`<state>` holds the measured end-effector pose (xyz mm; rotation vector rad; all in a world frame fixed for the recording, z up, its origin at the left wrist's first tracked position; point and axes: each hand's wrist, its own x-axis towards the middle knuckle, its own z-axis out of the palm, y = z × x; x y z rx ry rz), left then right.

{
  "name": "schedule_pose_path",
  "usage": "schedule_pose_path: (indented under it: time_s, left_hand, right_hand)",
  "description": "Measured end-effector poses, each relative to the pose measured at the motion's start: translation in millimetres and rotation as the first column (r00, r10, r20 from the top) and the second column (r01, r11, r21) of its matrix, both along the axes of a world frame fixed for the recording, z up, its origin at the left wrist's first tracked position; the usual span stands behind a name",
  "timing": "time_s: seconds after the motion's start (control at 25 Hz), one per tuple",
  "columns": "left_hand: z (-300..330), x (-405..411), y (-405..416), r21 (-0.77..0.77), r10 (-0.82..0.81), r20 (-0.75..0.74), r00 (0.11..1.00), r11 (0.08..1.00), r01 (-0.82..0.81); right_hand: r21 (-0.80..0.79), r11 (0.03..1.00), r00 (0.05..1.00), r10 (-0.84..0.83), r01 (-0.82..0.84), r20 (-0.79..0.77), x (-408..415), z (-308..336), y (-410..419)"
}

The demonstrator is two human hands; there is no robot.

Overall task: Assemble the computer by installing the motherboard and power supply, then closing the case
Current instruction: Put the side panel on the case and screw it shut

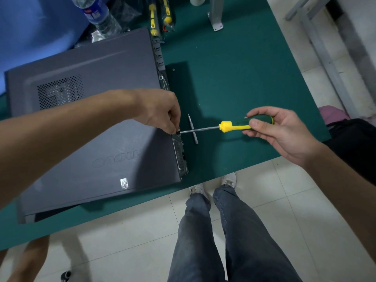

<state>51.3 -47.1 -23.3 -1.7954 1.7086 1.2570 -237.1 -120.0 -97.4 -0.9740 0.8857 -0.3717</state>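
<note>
Head view: closed computer case (pixel 91 123) lies flat on the green tabletop (pixel 234 78) — right hand (pixel 280 133) grips the screwdriver (pixel 223 128), left hand (pixel 160 112) pinches its tip at the case's rear edge.

A repair workshop: green work mat (pixel 234 78), packaged screwdrivers (pixel 160 15), tiled floor (pixel 142 241)

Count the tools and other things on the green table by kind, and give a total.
Screwdriver in hand: 1
Packaged screwdrivers: 2
Loose bit: 1
Computer case: 1
Water bottle: 1
Total: 6
</note>
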Motion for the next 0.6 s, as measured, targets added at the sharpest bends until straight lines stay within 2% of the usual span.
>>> schedule_pose_path:
  time_s: [0.12,0.16,0.2,0.24,0.28,0.32,0.36,0.4,0.52,0.6]
  left_hand:
    - [6,2,-3,0.056,0.037,0.009,0.999,0.998,-0.038]
    - [6,5,-1,0.028,0.058,0.008,0.998,0.998,-0.058]
    - [5,9,4,-0.055,0.100,0.006,0.995,0.993,-0.100]
    - [3,12,13,-0.210,0.173,-0.002,0.985,0.963,-0.170]
    - [-1,13,27,-0.411,0.260,-0.013,0.966,0.879,-0.242]
    - [-6,11,43,-0.594,0.342,-0.024,0.939,0.751,-0.289]
    - [-12,4,61,-0.712,0.409,-0.004,0.913,0.640,-0.290]
    - [-21,-5,77,-0.749,0.458,0.028,0.888,0.598,-0.285]
    - [-44,-30,98,-0.705,0.574,0.060,0.817,0.604,-0.373]
    - [-53,-35,99,-0.722,0.585,0.099,0.805,0.599,-0.346]
  right_hand:
    - [-0.031,0.999,1.000,0.019,-0.019,0.000,2,-2,-2]
    - [-0.054,0.998,1.000,0.028,-0.029,-0.011,2,-2,-3]
    - [-0.081,0.996,0.999,0.038,-0.040,-0.026,3,-3,-3]
    - [-0.111,0.992,0.998,0.048,-0.052,-0.037,4,-3,-4]
    - [-0.144,0.987,0.997,0.065,-0.070,-0.042,4,-2,-6]
    - [-0.182,0.979,0.996,0.082,-0.089,-0.046,5,-1,-8]
    - [-0.203,0.974,0.994,0.095,-0.103,-0.046,5,0,-10]
    - [-0.198,0.974,0.994,0.100,-0.107,-0.048,6,-1,-11]
    - [-0.106,0.992,0.994,0.058,-0.068,-0.094,12,-1,-7]
    - [-0.122,0.987,0.986,0.085,-0.103,-0.146,13,-6,-5]
